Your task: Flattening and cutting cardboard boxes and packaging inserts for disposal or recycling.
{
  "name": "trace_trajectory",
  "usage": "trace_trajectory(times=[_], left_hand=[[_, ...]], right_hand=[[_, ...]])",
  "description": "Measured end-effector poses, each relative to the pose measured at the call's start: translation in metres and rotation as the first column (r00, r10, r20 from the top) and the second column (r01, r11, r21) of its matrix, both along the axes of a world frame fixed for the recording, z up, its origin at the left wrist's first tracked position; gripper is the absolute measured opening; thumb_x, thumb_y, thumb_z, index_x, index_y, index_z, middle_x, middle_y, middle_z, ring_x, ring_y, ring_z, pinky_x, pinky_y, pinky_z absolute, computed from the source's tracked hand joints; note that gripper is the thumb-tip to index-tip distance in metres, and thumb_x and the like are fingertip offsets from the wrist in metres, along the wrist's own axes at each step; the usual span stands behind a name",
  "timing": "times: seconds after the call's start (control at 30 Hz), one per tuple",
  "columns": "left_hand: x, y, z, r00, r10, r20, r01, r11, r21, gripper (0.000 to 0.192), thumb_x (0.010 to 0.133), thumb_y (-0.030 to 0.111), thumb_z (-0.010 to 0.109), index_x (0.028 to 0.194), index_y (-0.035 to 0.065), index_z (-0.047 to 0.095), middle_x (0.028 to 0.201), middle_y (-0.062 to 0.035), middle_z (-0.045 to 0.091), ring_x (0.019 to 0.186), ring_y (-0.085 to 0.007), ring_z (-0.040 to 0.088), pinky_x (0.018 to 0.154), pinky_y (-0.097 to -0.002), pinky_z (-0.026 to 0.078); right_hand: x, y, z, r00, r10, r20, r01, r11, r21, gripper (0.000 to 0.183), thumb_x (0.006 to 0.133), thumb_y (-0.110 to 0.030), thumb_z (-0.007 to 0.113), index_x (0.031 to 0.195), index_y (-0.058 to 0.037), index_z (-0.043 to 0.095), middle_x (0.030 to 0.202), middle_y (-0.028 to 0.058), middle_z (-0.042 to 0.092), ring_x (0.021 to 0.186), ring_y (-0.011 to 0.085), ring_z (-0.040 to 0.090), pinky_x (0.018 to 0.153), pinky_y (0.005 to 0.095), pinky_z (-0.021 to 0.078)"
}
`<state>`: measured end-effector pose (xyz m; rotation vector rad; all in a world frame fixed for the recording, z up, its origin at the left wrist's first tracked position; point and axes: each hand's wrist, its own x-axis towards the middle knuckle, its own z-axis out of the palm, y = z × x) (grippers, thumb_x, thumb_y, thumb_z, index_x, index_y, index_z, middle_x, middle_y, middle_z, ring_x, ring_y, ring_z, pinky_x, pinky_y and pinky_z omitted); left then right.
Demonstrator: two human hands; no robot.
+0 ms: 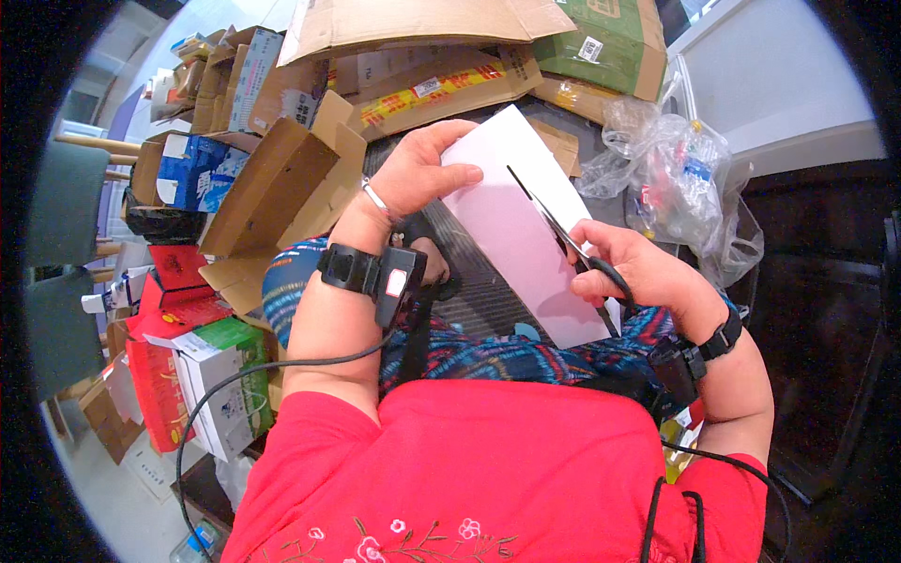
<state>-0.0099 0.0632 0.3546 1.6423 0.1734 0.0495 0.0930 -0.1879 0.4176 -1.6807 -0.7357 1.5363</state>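
A flat piece of white card or cardboard [503, 204] is held tilted above my lap. My left hand [422, 165] grips its upper left edge, thumb on the white face. My right hand [623, 264] is at its lower right part, closed around the dark handles of a pair of scissors [563, 232]. The metal blades lie along a long dark slit in the card, which runs lengthwise from its upper middle towards the lower end. Part of the handles is hidden by my fingers.
Opened cardboard boxes [281, 183] stand at the left, near a red box [158, 366] and a green and white box [218, 380]. Ahead lie a flattened carton [429, 91] and a green carton [605, 49]. A clear plastic bag of bottles [686, 183] sits right, beside dark furniture [816, 317].
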Motion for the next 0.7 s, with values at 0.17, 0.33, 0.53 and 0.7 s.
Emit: trace_trajectory(times=[0.17, 0.33, 0.53, 0.7], left_hand=[[0.002, -0.001, 0.004, 0.992, -0.053, 0.11, 0.054, 0.998, -0.009, 0.051, 0.073, 0.01, 0.063, 0.118, 0.0001, 0.044, 0.106, -0.0021, 0.053, 0.096, -0.0105, 0.049, 0.081, -0.0242, 0.041], [-0.001, 0.0, 0.006, 0.998, -0.043, 0.036, 0.045, 0.997, -0.063, 0.05, 0.072, 0.009, 0.063, 0.118, 0.0008, 0.045, 0.104, -0.0016, 0.054, 0.093, -0.01, 0.05, 0.08, -0.024, 0.042], [0.0, -0.002, 0.004, 0.999, -0.03, 0.042, 0.032, 0.999, -0.039, 0.049, 0.07, 0.005, 0.063, 0.116, 0.0012, 0.046, 0.103, -0.0018, 0.055, 0.093, -0.0101, 0.05, 0.081, -0.0247, 0.042], [0.001, -0.002, 0.0, 0.999, -0.023, 0.048, 0.026, 0.998, -0.054, 0.049, 0.07, 0.005, 0.064, 0.115, 0.001, 0.047, 0.103, -0.0021, 0.055, 0.093, -0.0107, 0.051, 0.082, -0.0253, 0.041]], right_hand=[[0.002, 0.0, -0.001, 1.0, -0.003, 0.016, 0.003, 1.0, -0.012, 0.028, 0.072, -0.022, 0.069, 0.083, -0.0058, 0.049, 0.056, 0.0003, 0.05, 0.049, 0.0073, 0.046, 0.042, 0.0215, 0.0353], [0.002, 0.003, 0.004, 0.999, 0.013, 0.053, -0.012, 1.0, -0.022, 0.027, 0.071, -0.021, 0.069, 0.08, -0.0057, 0.048, 0.054, -0.0005, 0.048, 0.046, 0.0069, 0.045, 0.04, 0.0209, 0.0332], [0.007, 0.006, 0.012, 0.989, 0.045, 0.137, -0.023, 0.986, -0.164, 0.033, 0.069, -0.023, 0.071, 0.085, -0.0069, 0.048, 0.058, -0.0026, 0.046, 0.05, 0.0065, 0.045, 0.047, 0.0196, 0.0362], [0.007, 0.001, 0.011, 0.997, 0.005, -0.072, -0.002, 0.999, 0.044, 0.033, 0.072, -0.028, 0.067, 0.088, -0.0061, 0.048, 0.062, 0.0, 0.05, 0.055, 0.0087, 0.048, 0.048, 0.0221, 0.0363]])
